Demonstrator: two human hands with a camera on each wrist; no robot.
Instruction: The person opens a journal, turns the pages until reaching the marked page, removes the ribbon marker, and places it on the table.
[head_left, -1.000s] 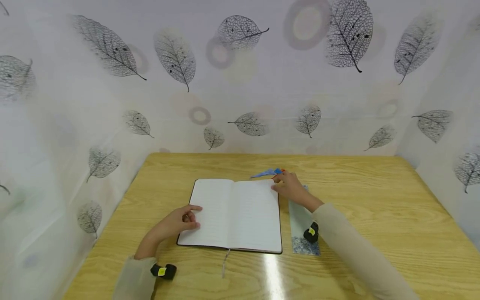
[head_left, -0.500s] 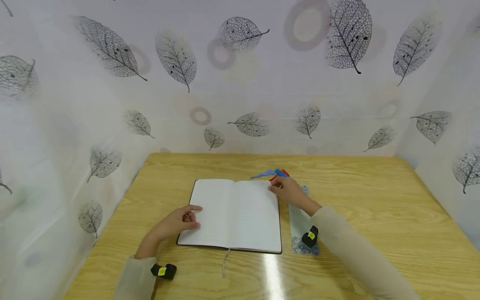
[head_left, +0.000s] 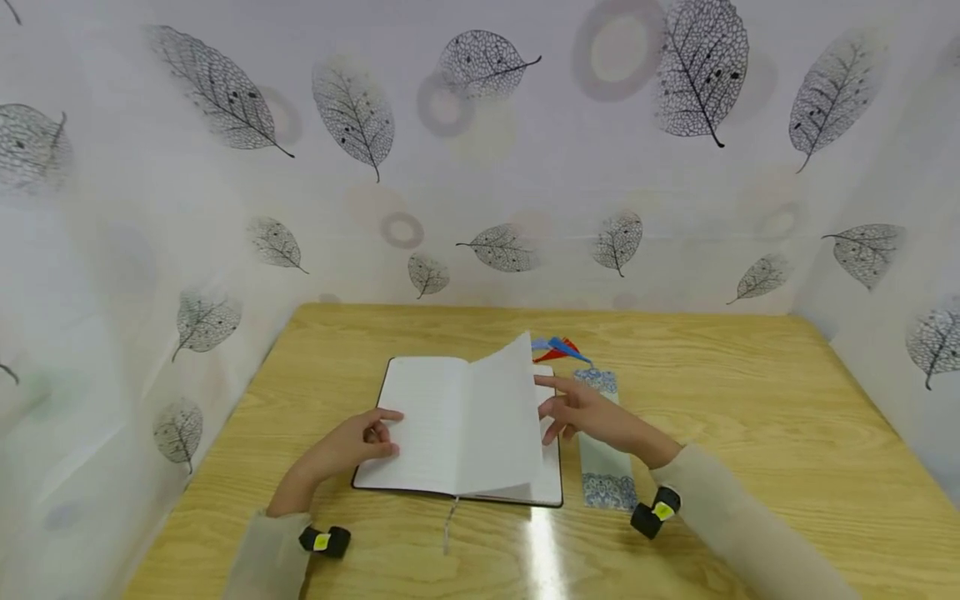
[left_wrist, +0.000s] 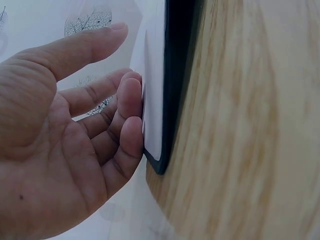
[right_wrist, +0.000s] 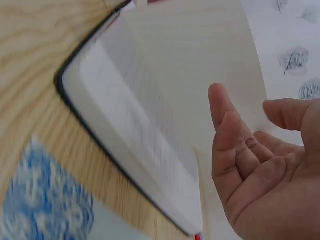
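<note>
An open notebook [head_left: 423,417] with lined white pages and a dark cover lies on the wooden table. One leaf [head_left: 498,425] of its right half stands raised, leaning up toward the middle. My right hand [head_left: 592,415] is at that leaf's outer edge, with fingers loosely bent and the thumb apart from them in the right wrist view. My left hand [head_left: 341,450] rests at the left page's outer edge; its fingertips [left_wrist: 131,132] touch the page side, and the thumb is held away.
Right of the notebook lies a pale bookmark [head_left: 606,454] with blue patterned ends. Blue and red tassels [head_left: 564,350] spread beyond its top. A thin ribbon [head_left: 448,525] hangs from the notebook's lower edge. Leaf-printed white sheeting [head_left: 525,192] stands behind the table.
The right hand has moved from the right page's top corner down and slightly right, and one leaf has lifted toward the left. The bookmark is now more exposed. The left hand stays put.
</note>
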